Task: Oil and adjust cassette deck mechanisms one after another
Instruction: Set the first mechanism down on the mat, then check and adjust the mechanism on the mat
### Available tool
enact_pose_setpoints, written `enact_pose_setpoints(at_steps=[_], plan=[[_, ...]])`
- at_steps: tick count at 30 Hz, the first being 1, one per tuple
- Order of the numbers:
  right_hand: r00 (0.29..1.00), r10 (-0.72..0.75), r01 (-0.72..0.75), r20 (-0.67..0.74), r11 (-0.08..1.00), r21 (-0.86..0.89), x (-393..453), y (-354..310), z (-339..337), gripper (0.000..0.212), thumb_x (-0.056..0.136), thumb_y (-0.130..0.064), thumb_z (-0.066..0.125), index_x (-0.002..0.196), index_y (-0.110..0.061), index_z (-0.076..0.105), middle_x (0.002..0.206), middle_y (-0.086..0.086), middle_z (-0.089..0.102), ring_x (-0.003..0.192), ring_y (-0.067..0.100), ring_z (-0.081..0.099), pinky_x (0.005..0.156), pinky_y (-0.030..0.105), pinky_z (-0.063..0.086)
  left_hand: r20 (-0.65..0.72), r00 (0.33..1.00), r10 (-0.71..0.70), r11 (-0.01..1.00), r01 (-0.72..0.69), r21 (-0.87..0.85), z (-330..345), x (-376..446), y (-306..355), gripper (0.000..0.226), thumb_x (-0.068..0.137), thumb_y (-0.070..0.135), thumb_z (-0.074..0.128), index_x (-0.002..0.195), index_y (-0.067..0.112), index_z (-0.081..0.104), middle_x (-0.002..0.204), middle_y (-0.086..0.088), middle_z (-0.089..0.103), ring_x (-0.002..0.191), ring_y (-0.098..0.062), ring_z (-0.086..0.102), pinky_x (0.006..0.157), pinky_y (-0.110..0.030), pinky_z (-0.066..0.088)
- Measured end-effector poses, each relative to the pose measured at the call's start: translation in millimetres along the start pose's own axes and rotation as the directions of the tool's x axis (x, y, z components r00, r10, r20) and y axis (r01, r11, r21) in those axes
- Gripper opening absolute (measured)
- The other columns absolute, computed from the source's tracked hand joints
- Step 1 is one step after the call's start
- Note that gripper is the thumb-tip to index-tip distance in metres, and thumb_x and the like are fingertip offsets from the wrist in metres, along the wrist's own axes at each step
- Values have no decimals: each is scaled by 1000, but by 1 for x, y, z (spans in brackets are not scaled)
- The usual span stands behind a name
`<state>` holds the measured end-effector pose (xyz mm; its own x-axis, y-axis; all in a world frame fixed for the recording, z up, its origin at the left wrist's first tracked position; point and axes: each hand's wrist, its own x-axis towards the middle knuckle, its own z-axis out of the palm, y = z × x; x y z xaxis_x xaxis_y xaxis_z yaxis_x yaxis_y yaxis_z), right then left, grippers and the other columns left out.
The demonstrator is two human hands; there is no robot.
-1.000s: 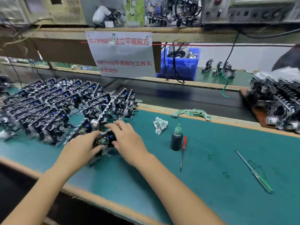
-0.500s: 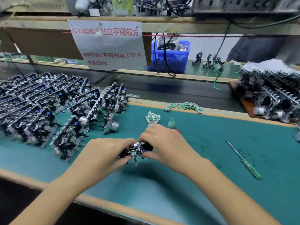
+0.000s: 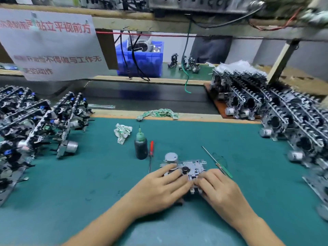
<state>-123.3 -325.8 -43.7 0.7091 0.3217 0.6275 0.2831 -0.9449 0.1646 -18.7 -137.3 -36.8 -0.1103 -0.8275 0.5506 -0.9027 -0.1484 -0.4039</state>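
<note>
Where earlier lifted, mechanism (image 3: 192, 167) now flat on mat (image 3: 88, 183), both hands gripping.

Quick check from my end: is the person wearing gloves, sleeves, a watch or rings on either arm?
Nothing worn shows. The left hand and the right hand are bare, without gloves. Both forearms are uncovered down to the bottom edge of the view, so no sleeve cuff appears. No watch, wristband or ring shows on the wrists or fingers.

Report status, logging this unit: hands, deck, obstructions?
Both hands, left and right, gripping deck flat on mat. Oil bottle, screwdrivers alongside, not blocking.
</note>
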Motion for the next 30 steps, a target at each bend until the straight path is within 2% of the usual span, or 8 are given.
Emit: enact_pose_setpoints(at_steps=[2, 5, 9, 11, 15, 21, 26, 30], plan=[[999, -5, 4, 42, 1000, 10, -5, 3, -2, 24, 88, -27, 55, 80, -10, 70, 86, 2, 66, 79, 18, 54, 65, 27, 48, 18, 998, -68, 996, 69, -57, 9, -8, -2, 43, 94, 49, 49, 122, 17, 52, 115, -1, 68, 112, -19, 57, 105, -39, 38], [999, 28, -30, 39, 998, 60, -12, 4, -6, 36, 85, -44, 56, 88, -12, 73, 99, 2, 62, 81, 20, 60, 75, 27, 43, 90, 943, -320, 897, 332, -292, 11, -16, -9, 75, 76, 65, 59, 134, 22, 40, 140, -2, 48, 130, -18, 41, 110, -43, 29], [973, 229, -227, 11, 956, 186, -13, 2, -6, 42, 91, -47, 49, 85, -11, 71, 106, -2, 46, 89, 16, 50, 79, 27, 41, 432, 737, -520, 382, 653, -654, 9, -22, -16, 108, 53, 62, 81, 140, 49, 18, 151, 22, 18, 140, 6, 16, 112, -12, 14], [961, 270, -278, 66, 938, 205, -12, 3, -5, 37, 86, -44, 53, 88, -11, 70, 106, -3, 48, 90, 15, 50, 79, 25, 41, 511, 694, -508, 289, 696, -657, 11, -23, -17, 107, 51, 58, 84, 136, 50, 20, 143, 30, 26, 133, 13, 25, 108, -8, 20], [927, 333, -367, 170, 899, 239, -13, 4, -8, 38, 84, -44, 54, 95, -10, 68, 101, 4, 61, 91, 13, 50, 77, 23, 41, 426, 728, -537, 450, 674, -585, 9, -21, -17, 94, 53, 68, 74, 135, 38, 39, 123, 38, 42, 113, 21, 37, 97, -2, 24], [878, 401, -471, 262, 822, 321, -12, 6, -9, 41, 85, -49, 49, 102, -15, 63, 108, -3, 56, 98, 8, 48, 76, 18, 37, 395, 768, -504, 597, 640, -483, 8, -19, -15, 109, 49, 73, 70, 138, 17, 41, 131, 8, 50, 118, -8, 44, 104, -23, 26], [839, 454, -543, 302, 744, 390, -13, 8, -7, 45, 85, -54, 43, 110, -20, 58, 113, -15, 46, 103, 3, 46, 77, 29, 44, 424, 759, -494, 566, 651, -507, 6, -16, -11, 103, 58, 72, 68, 140, 20, 36, 135, 15, 39, 125, 2, 34, 107, -19, 22], [828, 460, -560, 321, 716, 417, -12, 9, -4, 46, 84, -55, 41, 113, -22, 55, 114, -18, 42, 106, 1, 44, 82, 27, 41, 451, 723, -523, 467, 686, -558, 6, -13, -8, 89, 61, 58, 71, 137, 31, 33, 133, 24, 39, 124, 4, 37, 106, -20, 29]])
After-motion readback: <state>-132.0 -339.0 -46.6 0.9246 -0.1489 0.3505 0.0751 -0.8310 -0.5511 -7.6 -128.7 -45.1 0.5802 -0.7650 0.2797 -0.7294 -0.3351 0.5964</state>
